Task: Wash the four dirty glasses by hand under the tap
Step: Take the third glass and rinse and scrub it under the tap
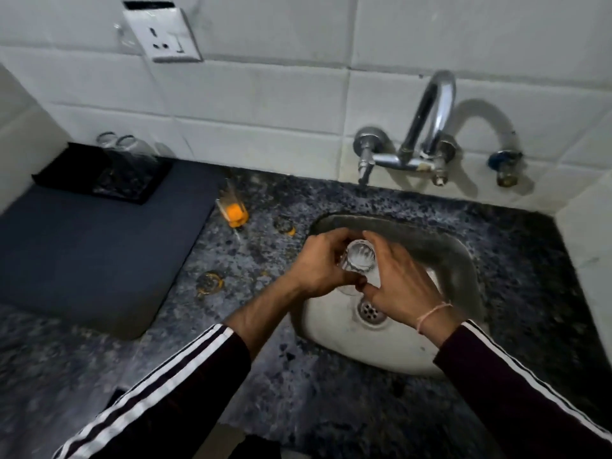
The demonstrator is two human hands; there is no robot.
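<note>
One speckled dark stone counter point(298, 392) fills the lower frame, with one flat blue-grey mat point(82, 253) at left. One rounded steel sink point(347, 342) sits right of centre below one curved chrome tap point(430, 117) on white tiles. One black tray point(66, 173) at upper left holds two clear upturned glasses point(132, 157). Three glasses with orange residue point(233, 210) stand on the counter between mat and sink. Over the sink, the left hand point(318, 266) and right hand point(400, 283) both curl their fingers around one ribbed clear glass point(359, 258), mouth toward the camera.
</note>
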